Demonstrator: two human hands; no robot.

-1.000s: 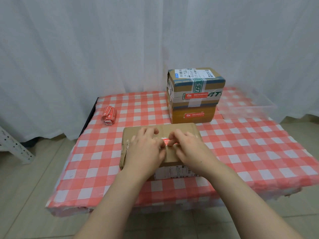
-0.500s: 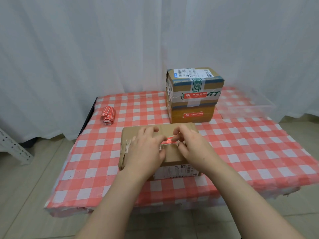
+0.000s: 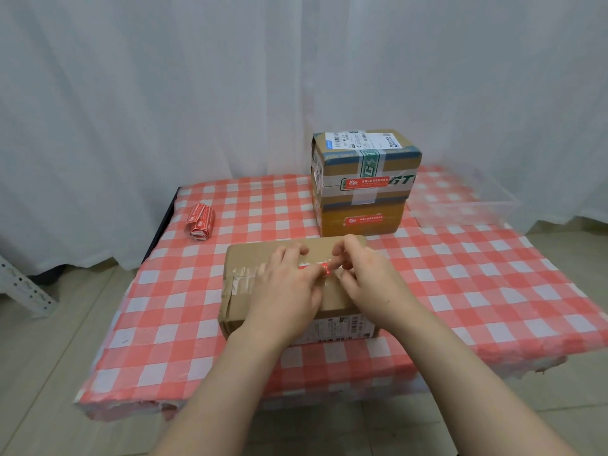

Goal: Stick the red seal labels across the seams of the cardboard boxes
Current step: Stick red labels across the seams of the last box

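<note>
Grip: both hands rest on top of the near cardboard box. The left hand lies flat, its fingertips pressing the left part of a red seal label. The right hand pinches the label's right end between thumb and forefinger.
Label position: roughly the middle of the box top, lying over the taped seam. Its left part is hidden under the left fingers, so I cannot tell how much is already stuck down.
Key relation: the label's long axis runs from 9 o'clock to 3 o'clock, the same line as the visible tape strip. Its free end points toward 3 o'clock, right at the right hand's pinch, so that hand seems nearer for the next smoothing stroke.
Near box: low and flat, at the table's 6 o'clock edge, with a printed shipping slip on its front face.
Far boxes: two stacked at 12 o'clock, just behind the near box; each already carries a red label on its front.
Label roll: spare red labels at 10 o'clock, well apart from the hands.
Table: covered in a red and white checked cloth.
Stage, judged: pressing this label down; likely the last box needing one.
</note>
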